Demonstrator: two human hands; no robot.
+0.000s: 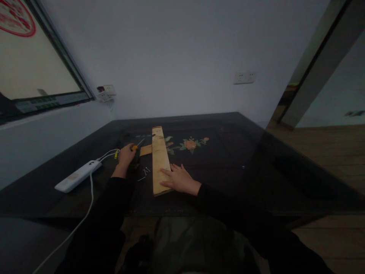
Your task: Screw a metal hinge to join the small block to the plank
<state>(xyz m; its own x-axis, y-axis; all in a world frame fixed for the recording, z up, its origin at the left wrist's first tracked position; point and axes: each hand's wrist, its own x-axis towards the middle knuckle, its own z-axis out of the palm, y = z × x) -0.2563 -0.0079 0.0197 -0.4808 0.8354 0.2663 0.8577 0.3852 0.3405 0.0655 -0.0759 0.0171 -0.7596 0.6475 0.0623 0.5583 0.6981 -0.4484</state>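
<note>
A long pale wooden board (160, 160) lies lengthwise on the dark table (222, 171). My right hand (184, 179) rests on the board's near right part, its fingers spread over the surface and edge. My left hand (126, 155) is closed around the yellow handle of a screwdriver (135, 147), whose thin shaft points away to the right. Between that hand and the board, a short flat wood piece (145, 150) meets the board's left edge, though I cannot tell whether it is attached. Several thin screws or nails (145, 171) lie loose left of the board.
A white power strip (78, 176) lies on the table's left side, with white cables (91, 186) running off the near edge and towards my left hand. Wall sockets (244, 78) are on the wall behind. A flower picture (189, 144) decorates the tabletop right of the board.
</note>
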